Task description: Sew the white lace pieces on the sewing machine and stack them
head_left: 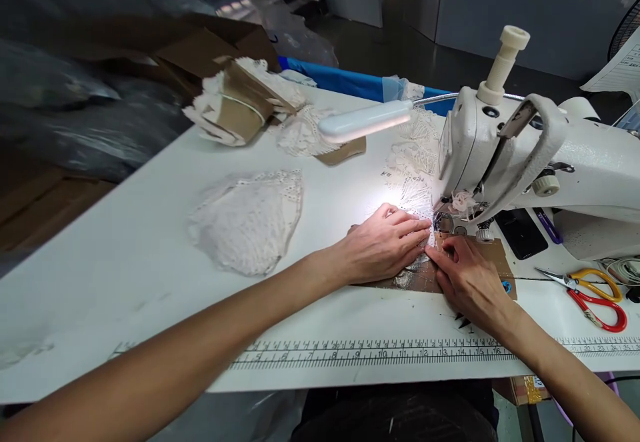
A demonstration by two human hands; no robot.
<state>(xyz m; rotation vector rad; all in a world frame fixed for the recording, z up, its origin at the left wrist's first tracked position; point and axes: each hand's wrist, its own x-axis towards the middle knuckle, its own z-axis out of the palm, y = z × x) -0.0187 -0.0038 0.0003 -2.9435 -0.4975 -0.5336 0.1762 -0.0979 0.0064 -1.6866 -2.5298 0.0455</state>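
White lace fabric (416, 192) lies under the needle area of a white sewing machine (473, 142), lit by its lamp. My left hand (385, 245) rests flat on the lace, fingers stretched towards the presser foot (438, 222). Just in front of the foot, my right hand (467, 275) has its fingers curled, with thumb and fingertips at the near edge of the lace. Beneath both hands is a brown, partly taped board (400, 279). My fingers hide part of the lace.
A pile of white lace pieces (250, 222) lies left on the white table (150, 235). Behind it are a bundle wrapped in brown card (240, 112) and a lamp (367, 121). A phone (523, 234) and scissors (595, 292) lie right. A ruler strip (383, 354) runs along the front edge.
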